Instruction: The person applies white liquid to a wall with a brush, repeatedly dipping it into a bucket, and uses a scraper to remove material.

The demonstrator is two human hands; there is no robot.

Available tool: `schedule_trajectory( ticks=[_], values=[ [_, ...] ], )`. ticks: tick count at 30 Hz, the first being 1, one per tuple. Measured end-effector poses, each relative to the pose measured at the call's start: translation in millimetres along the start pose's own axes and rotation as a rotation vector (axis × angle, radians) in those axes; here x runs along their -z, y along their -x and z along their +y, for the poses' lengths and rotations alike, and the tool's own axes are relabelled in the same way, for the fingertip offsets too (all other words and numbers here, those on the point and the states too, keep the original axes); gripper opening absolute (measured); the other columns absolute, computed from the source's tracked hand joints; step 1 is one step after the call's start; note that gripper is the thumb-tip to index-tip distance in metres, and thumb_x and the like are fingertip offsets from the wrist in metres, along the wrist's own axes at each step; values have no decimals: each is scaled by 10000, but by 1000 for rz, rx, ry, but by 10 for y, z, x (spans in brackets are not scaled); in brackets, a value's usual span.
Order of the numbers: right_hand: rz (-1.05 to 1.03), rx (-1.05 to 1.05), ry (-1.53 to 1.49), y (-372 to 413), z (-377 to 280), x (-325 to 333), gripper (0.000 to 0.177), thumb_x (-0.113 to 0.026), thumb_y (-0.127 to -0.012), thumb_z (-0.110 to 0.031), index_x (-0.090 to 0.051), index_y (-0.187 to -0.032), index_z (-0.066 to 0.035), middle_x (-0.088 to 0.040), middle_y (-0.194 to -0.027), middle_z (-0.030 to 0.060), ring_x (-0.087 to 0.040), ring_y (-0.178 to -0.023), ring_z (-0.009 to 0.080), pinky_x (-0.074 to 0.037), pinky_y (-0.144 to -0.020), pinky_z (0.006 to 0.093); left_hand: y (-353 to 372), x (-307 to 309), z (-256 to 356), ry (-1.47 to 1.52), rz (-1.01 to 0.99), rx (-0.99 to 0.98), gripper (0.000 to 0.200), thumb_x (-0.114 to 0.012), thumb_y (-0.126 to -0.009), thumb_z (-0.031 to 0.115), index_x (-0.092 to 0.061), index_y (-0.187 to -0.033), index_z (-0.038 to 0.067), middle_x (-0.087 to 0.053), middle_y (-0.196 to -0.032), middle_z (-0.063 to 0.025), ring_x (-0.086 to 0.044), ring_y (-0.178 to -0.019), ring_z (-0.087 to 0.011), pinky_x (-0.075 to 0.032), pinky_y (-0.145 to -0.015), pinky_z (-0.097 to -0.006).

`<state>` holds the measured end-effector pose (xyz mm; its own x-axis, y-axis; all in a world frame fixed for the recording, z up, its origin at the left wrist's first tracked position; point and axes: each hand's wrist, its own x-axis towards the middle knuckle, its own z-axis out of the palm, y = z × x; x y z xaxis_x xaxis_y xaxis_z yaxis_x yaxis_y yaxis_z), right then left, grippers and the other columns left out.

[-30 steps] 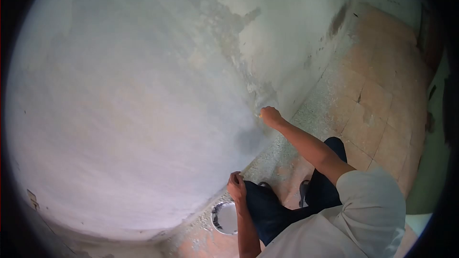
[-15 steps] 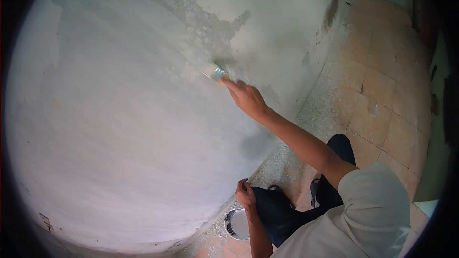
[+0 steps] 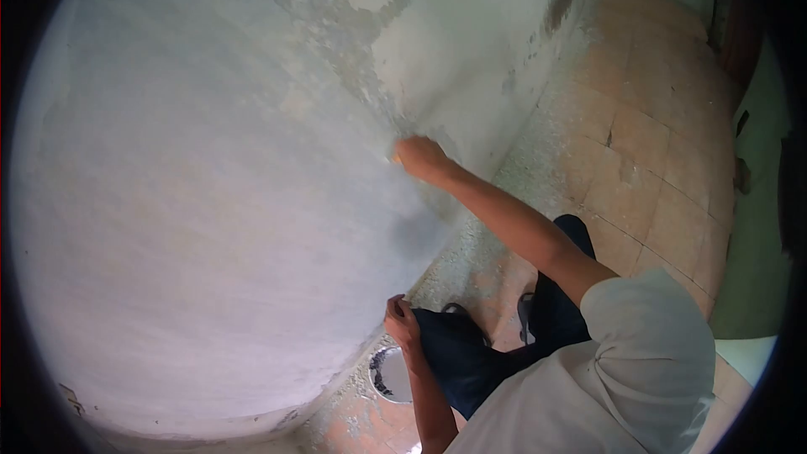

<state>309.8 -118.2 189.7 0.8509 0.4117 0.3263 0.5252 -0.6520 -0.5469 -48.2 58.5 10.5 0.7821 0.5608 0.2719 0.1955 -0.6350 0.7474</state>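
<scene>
Tool (image 3: 393, 156), only a small yellowish bit of it showing, sits at the right fist against or close to the wall, a little above the middle of the view. From left to right: a pale, patchy wall (image 3: 210, 193) fills the left side. Low down, a bucket (image 3: 378, 382) with light grey contents stands on the floor near the wall's foot. Just above it the left hand (image 3: 402, 321) sits by the knee, fingers loosely bent; whether it holds anything, I cannot tell. Farther up, well apart from that hand, the right hand (image 3: 420, 158) is closed around the tool at the end of an outstretched arm, so it is the nearer hand. The tool's long axis is hidden. Rightward lie dark trousers (image 3: 454, 361), a pale shirt (image 3: 580, 395) and tiled floor (image 3: 647, 151).
</scene>
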Motion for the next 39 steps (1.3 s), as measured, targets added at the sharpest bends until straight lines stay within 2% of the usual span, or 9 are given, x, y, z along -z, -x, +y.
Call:
schedule_trajectory(
  ticks=[8, 16, 21, 24, 25, 27, 29, 34, 39],
  values=[
    [623, 204, -276, 141, -800, 1098, 320, -691, -1039, -91, -725, -1357, -111, -743, -915, 183, -738, -804, 364, -597, -711, 485, -24, -9, 31, 0, 13, 28, 187, -635, -1031, 132, -780, -1108, 42, -770, -810, -159, -743, -705, -275, -565, -681, -407],
    [426, 91, -186, 688, 846, -1531, 594, -700, -1061, -134, -563, -1620, -282, -701, -875, 152, -728, -740, 346, -605, -648, 457, -29, 26, 138, -21, 24, 20, 184, -630, -1034, 128, -785, -1080, 40, -754, -800, -158, -723, -684, -282, -561, -687, -407],
    [101, -256, -189, 1228, 1263, -1768, 311, -607, -1110, -184, -655, -1417, -162, -753, -953, 188, -769, -820, 378, -606, -677, 470, -11, 29, 55, -3, 23, 42, 187, -632, -1040, 137, -780, -1076, 30, -745, -797, -152, -701, -662, -265, -551, -669, -402],
    [168, -502, -390, 1321, 2187, -3278, 135, -577, -1119, -183, -657, -1168, -86, -687, -809, 161, -696, -639, 317, -526, -539, 444, -45, 82, 149, -12, 23, 77, 183, -637, -1039, 137, -779, -1072, 26, -741, -783, -147, -699, -656, -256, -550, -663, -395],
    [171, -504, -393, 1283, 2108, -3171, 135, -577, -1119, -183, -657, -1168, -86, -687, -809, 161, -696, -639, 317, -526, -539, 444, -45, 92, 173, -11, 24, 68, 184, -636, -1040, 138, -778, -1073, 25, -747, -784, -149, -710, -663, -260, -555, -666, -394],
    [-228, -1025, -1855, 1198, 1923, -2853, 161, -542, -1128, -158, -601, -1006, -70, -563, -717, 87, -522, -513, 211, -358, -439, 380, -32, 98, 211, -9, 23, 66, 185, -636, -1042, 139, -778, -1075, 24, -753, -785, -150, -720, -671, -263, -559, -669, -392],
    [-106, -995, -1874, 772, 1444, -2434, 230, -507, -1135, -133, -543, -910, -99, -436, -703, 3, -356, -516, 122, -224, -440, 332, -40, 94, 238, -14, 26, 74, 189, -636, -1045, 142, -776, -1090, 23, -761, -785, -150, -737, -686, -263, -571, -688, -389],
    [29, -1084, -1982, 250, 538, -1041, 196, -508, -1138, -115, -548, -947, -93, -413, -746, -22, -343, -574, 75, -223, -446, 278, -46, 115, 237, -16, 28, 63, 191, -638, -1044, 143, -776, -1113, 31, -769, -801, -144, -748, -719, -268, -583, -722, -391],
    [-251, -548, -1928, 416, 149, 135, 138, -559, -1158, -205, -597, -1198, -79, -388, -773, -71, -313, -600, 20, -201, -451, 203, -50, 77, 260, -31, 5, 84, 189, -640, -1035, 134, -786, -1104, 36, -785, -871, -163, -769, -776, -295, -587, -749, -406]
  ],
)
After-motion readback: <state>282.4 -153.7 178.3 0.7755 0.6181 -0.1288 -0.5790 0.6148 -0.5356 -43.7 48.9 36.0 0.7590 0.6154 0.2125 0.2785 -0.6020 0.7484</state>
